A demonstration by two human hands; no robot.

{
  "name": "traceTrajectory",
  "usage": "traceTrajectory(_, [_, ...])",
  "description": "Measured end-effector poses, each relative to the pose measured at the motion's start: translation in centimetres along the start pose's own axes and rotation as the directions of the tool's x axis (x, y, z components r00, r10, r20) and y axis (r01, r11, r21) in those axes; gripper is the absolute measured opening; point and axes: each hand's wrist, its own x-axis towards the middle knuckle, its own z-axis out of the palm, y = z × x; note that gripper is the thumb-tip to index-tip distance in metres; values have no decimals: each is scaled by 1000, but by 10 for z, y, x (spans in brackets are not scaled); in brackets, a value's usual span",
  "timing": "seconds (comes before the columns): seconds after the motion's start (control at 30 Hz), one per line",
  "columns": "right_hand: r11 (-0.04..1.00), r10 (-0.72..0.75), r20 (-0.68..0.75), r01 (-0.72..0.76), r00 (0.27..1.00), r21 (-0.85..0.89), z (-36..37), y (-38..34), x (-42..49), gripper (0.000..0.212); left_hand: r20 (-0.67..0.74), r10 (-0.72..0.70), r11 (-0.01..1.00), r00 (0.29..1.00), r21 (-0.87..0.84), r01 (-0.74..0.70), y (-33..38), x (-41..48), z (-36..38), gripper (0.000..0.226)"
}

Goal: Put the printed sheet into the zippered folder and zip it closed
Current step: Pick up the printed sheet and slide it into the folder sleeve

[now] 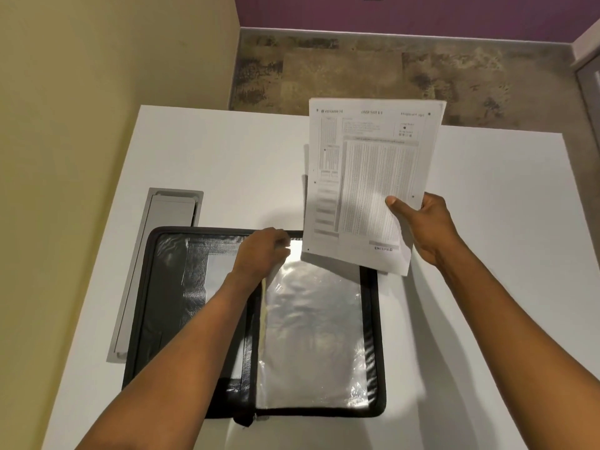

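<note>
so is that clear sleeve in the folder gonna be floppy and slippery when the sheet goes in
Probably floppy: the clear sleeve looks thin and wrinkled, and the left hand pinches its top edge. Likely slick too, given its glossy glare. The sheet, held by one corner in the right hand, stays fairly flat, so it may slide in easily.

Likely office: white desk (194,151) with cable tray (156,271), carpet tiles (389,69).

Both bare forearms are extended forward. The left hand (259,251) is turned palm down, its fingers curled and pinched together. The right hand (422,227) is raised, palm turned inward, with the thumb (394,203) pressed in front and the fingers hidden behind.
</note>
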Motion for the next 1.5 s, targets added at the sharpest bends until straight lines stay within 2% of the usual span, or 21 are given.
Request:
traceTrajectory(0.07, [999,-37,4,37,999,-10,7,-12,11,19,-1,-3,1000,1000,4,3,-1,0,-3,19])
traceTrajectory(0.27, [987,-114,101,124,988,-104,37,-37,46,39,-25,18,998,1000,-65,-19,-5,-3,-8,9])
traceTrajectory(0.47, [954,-96,262,164,960,-249,58,-49,71,37,-51,61,991,997,-120,-67,-12,-5,-4,12])
traceTrajectory(0.73, [918,-54,354,187,933,-351,77,-58,89,35,-73,61,982,995,-173,-73,-20,-6,4,11])
traceTrajectory(1.03, [917,38,476,159,879,-367,101,-54,100,30,-75,87,986,993,-134,-97,-19,-6,4,5])
traceTrajectory(1.27, [900,103,470,119,877,-419,121,-35,103,27,-96,111,986,989,-114,-122,-12,-4,7,9])
traceTrajectory(1.4, [928,128,461,58,878,-368,126,-18,106,24,-23,112,990,993,-88,-113,4,1,14,21])
traceTrajectory(1.5, [944,148,448,9,882,-329,125,-7,108,25,8,113,991,994,-78,-112,29,4,22,22])
